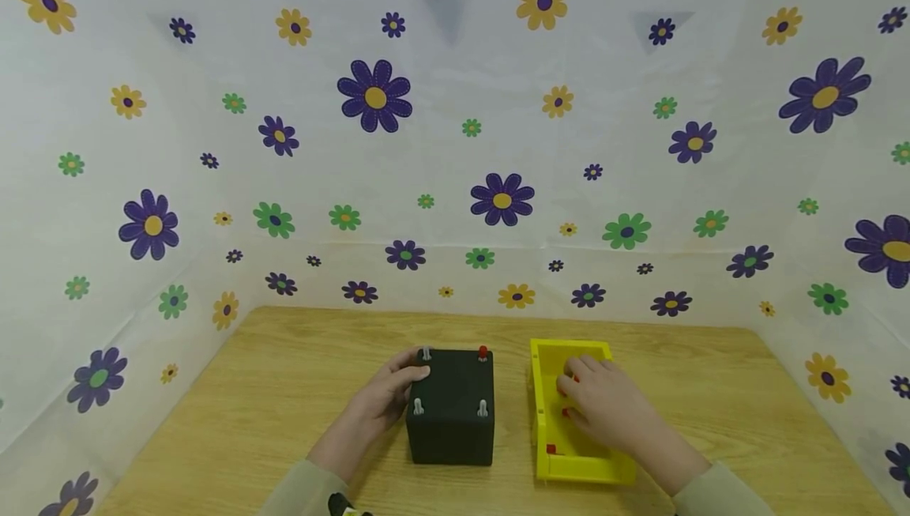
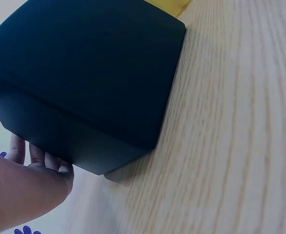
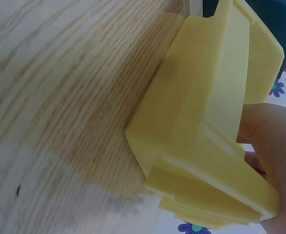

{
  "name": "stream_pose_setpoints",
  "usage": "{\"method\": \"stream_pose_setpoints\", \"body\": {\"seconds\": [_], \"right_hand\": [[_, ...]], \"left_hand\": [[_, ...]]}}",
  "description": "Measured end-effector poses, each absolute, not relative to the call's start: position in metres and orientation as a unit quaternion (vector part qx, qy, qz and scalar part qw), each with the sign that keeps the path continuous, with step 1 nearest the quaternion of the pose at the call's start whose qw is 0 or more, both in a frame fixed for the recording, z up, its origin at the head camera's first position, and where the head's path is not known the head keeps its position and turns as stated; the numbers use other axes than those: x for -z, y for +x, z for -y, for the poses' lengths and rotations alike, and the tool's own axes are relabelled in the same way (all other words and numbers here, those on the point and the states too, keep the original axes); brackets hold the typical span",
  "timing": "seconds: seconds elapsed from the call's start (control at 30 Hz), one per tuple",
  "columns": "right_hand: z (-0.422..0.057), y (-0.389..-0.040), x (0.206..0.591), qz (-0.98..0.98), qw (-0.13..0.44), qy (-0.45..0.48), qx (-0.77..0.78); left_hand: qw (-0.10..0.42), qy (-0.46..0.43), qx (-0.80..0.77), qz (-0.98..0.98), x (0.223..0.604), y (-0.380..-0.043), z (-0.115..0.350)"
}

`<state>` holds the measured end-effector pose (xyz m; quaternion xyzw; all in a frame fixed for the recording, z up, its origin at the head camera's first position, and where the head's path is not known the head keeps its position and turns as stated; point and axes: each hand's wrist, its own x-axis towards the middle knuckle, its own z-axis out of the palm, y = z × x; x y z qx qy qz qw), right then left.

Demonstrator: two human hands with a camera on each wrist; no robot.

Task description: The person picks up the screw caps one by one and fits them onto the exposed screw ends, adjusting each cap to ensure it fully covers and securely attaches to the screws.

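Observation:
A black box [image 1: 452, 393] stands on the table with upright metal bolts at its top corners. A red cap [image 1: 483, 352] sits on the far right bolt; the other three, including the near left bolt [image 1: 418, 406], show bare metal. My left hand [image 1: 380, 397] grips the box's left side, thumb on the top edge and fingers along the side. To the right, my right hand [image 1: 611, 405] reaches into a yellow bin [image 1: 584, 468], its fingers bent down among small red caps [image 1: 550, 449]. Whether its fingertips pinch one is hidden.
The wooden table [image 1: 298, 389] carries the box and bin, with a narrow gap between them. A white sheet [image 1: 455, 160] printed with flowers hangs behind and at both sides. In the right wrist view, the bin's wall [image 3: 182, 107] fills the middle.

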<state>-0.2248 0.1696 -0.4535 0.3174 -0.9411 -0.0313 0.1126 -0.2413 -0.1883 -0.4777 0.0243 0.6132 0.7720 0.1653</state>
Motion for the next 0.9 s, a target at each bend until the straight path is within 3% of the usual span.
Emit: {"method": "stream_pose_setpoints", "body": {"seconds": [0.9], "right_hand": [[-0.1639,-0.2239,0.4578,0.951,0.087,0.291,0.051]], "left_hand": [[0.171,0.031,-0.772,-0.612,0.4766,-0.2408,0.1888]]}}
